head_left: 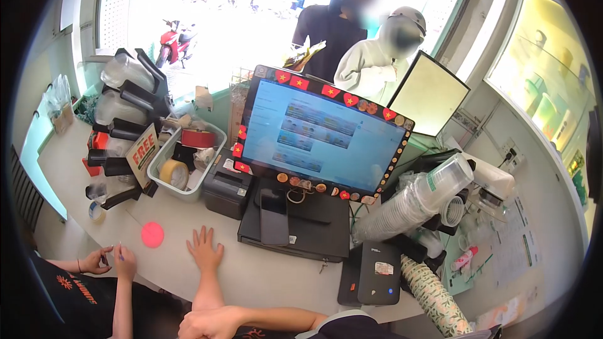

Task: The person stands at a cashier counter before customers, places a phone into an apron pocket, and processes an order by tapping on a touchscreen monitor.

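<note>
Spread wide and grasping nothing, the left hand (205, 250) lies on the counter (279, 282); the right hand (210, 324) curls at the left forearm (205, 292), though I can't make out whether it grips anything. Keeping that left hand flat likely gives steadiest support, with sideways room bounded by the pink disc (152, 235) and a co-worker's hand (125, 263) leftward, the drawer (314, 233) rightward, the printer (221, 189) beyond.

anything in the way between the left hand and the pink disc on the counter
Nothing visible: only the surface of the counter shows between the left hand and the pink disc. The co-worker's nearer hand is beyond the disc's lower left, off that path.
</note>
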Motion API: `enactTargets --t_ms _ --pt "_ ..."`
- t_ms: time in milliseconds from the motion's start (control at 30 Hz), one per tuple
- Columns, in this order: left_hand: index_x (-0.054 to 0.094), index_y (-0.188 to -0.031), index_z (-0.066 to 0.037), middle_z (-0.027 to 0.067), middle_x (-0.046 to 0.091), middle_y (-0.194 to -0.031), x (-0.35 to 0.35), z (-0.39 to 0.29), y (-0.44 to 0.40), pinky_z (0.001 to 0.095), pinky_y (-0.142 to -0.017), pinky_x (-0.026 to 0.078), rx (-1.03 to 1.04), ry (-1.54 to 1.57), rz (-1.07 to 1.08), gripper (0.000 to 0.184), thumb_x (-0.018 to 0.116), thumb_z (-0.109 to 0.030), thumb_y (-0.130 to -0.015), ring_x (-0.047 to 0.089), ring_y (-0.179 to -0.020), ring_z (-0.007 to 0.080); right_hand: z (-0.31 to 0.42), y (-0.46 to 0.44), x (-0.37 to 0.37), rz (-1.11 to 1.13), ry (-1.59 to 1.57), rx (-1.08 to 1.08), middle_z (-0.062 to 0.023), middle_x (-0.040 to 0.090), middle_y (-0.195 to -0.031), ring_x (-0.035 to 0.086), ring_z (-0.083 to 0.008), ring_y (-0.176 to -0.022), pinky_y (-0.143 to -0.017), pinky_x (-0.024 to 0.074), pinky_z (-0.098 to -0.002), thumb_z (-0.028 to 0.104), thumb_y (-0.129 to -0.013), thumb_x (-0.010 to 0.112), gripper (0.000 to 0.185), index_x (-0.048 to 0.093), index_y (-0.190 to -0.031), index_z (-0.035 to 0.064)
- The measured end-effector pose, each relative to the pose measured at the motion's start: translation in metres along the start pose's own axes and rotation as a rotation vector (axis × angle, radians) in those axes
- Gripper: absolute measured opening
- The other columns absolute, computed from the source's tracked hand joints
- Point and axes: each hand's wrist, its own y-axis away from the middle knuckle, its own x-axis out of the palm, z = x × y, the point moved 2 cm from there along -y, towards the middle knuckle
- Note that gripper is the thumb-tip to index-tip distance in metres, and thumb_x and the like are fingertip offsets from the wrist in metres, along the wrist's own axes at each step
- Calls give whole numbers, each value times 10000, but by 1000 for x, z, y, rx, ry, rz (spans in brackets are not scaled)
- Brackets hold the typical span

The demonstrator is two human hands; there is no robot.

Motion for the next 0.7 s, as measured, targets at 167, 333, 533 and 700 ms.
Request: enactTargets --t_ms 167,333,533,700 --pt "472 -1260 -215 6 349 -1394 -5 -2 -1 540 -1067 73 -7 -7 26 587 565 -332 -692 203 -1335 256 -27 8 5 55 66 -109 -225 555 -831 529 -393 -766 -668 429 -428 308 -768 583 351 547 -866 -28" --pt "475 -1259 -213 6 345 -1398 -2 0 0 543 -1065 75 2 -15 14 588 568 -334 -691 201 -1337 258 -98 15 11 374 122 -728 -226 590 -979 533 -373 -874 -813 428 -448 334 -883 537 383 570 -983 -34" --pt "474 -1261 -217 2 345 -1398 1 2 1 544 -1065 64 -6 -8 18 591 566 -335 -690 198 -1339 257 -104 23 19 434 8 -366 -207 591 -951 523 -336 -829 -814 412 -465 335 -889 536 363 586 -949 -19" --pt "474 -1262 -221 1 346 -1397 1 2 1 543 -1067 58 -15 5 18 590 563 -334 -689 199 -1339 257 -97 20 19 420 33 -765 -191 584 -830 504 -337 -722 -721 426 -468 285 -892 537 294 595 -852 0"
